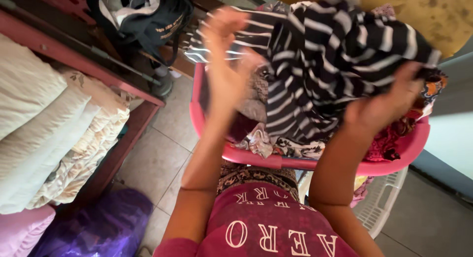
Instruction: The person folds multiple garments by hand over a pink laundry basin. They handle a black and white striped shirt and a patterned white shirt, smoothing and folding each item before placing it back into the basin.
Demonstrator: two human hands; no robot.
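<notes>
Head view: both hands, left hand [227,65] and right hand [384,107], grip the striped garment [325,60] lifted above the pink basin [315,163], still heaped with clothes [394,139], unsorted.

Folded quilts [59,139], purple bag [93,227], dark backpack [143,20]

head cam | worn on person's head | faces steeply down past chest | close range on raised hands | single view, no overlap

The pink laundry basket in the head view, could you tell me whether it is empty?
No, the pink laundry basket holds patterned clothes, and both hands lift a black-and-white striped garment above it.
</notes>
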